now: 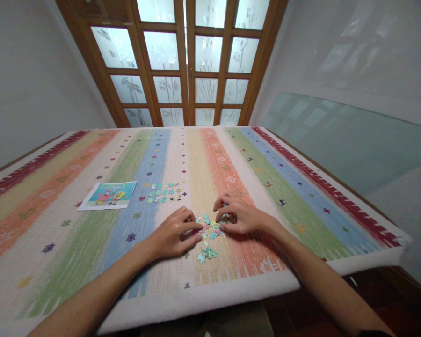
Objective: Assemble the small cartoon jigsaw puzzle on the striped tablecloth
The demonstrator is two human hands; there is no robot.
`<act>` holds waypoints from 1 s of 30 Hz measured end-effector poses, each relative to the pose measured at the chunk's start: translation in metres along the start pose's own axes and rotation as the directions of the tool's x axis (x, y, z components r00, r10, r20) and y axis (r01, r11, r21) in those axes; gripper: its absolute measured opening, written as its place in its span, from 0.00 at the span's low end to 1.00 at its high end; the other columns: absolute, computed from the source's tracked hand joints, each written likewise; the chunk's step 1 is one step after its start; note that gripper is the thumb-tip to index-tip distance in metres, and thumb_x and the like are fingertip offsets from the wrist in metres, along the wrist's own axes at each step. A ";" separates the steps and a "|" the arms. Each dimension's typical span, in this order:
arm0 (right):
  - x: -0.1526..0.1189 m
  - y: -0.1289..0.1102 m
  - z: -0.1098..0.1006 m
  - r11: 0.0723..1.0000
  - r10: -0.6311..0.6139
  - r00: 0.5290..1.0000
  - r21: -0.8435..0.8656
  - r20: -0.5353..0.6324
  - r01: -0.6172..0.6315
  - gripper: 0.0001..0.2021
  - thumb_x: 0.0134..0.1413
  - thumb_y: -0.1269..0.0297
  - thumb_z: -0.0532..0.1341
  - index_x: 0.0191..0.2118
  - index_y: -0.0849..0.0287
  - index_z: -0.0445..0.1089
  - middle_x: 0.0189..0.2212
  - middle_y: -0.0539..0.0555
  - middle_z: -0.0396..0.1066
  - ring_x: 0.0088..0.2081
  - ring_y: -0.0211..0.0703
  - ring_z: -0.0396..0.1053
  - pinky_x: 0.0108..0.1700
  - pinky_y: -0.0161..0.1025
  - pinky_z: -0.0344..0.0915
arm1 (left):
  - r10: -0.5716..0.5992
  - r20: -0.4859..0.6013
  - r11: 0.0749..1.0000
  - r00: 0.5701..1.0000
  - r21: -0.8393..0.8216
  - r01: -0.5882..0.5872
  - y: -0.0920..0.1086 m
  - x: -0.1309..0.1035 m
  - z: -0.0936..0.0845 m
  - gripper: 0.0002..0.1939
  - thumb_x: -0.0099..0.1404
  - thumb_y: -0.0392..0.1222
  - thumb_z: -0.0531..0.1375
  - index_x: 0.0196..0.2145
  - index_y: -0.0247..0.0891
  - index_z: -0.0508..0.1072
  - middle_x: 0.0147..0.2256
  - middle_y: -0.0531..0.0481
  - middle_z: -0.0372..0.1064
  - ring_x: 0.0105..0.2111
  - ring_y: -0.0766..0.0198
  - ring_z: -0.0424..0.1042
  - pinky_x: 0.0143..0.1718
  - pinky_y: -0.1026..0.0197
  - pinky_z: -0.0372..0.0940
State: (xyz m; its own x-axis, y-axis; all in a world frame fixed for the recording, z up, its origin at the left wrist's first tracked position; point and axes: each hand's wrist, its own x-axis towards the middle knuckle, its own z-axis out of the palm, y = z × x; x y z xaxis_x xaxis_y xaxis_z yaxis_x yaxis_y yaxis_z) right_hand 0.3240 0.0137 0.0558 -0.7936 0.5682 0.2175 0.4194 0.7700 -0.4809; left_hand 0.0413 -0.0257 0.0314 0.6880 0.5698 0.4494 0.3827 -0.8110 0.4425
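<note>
A loose heap of small jigsaw puzzle pieces (215,233), mostly turquoise with some pink and yellow, lies on the striped cloth between my hands. My left hand (177,233) rests at the heap's left edge, fingers bent and apart, the tips touching pieces there. From the right, my right hand (242,216) arches over more pieces, its thumb and fingers apart; part of the heap is hidden beneath it. Nearer to me lies a small cluster of pieces (206,253). Farther off to the left, several puzzle pieces (164,192) are laid out in rows.
A picture card (108,195) with a pink and a yellow cartoon figure lies left of the rows. The striped tablecloth (266,196) covers the table. Beyond it stand wooden doors (187,93) with frosted panes. A glass sheet (337,135) leans along the right wall.
</note>
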 end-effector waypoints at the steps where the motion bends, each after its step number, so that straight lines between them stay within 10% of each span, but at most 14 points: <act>1: -0.001 0.000 0.000 1.000 0.005 1.000 -0.002 0.000 -0.005 0.06 0.53 0.71 0.67 0.37 0.55 0.80 0.45 0.57 0.73 0.49 0.51 0.68 0.55 0.53 0.66 | -0.003 0.000 1.000 1.000 -0.001 0.003 0.000 0.000 0.000 0.10 0.73 0.42 0.60 0.47 0.41 0.79 0.36 0.45 0.71 0.38 0.57 0.68 0.39 0.54 0.67; 30: 0.005 -0.003 0.003 0.997 -0.071 0.995 -0.005 0.067 0.072 0.12 0.65 0.67 0.62 0.47 0.54 0.82 0.46 0.58 0.71 0.52 0.51 0.65 0.58 0.54 0.63 | 0.038 0.129 0.990 0.991 0.128 -0.055 0.002 0.000 0.000 0.17 0.75 0.37 0.54 0.57 0.41 0.75 0.45 0.42 0.70 0.44 0.53 0.66 0.48 0.49 0.66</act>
State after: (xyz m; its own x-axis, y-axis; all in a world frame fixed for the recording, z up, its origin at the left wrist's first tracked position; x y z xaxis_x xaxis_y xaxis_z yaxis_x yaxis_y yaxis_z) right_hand 0.3179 0.0133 0.0559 -0.8493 0.4910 0.1940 0.3634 0.8103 -0.4598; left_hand 0.0424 -0.0273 0.0320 0.7761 0.5166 0.3617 0.4204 -0.8513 0.3139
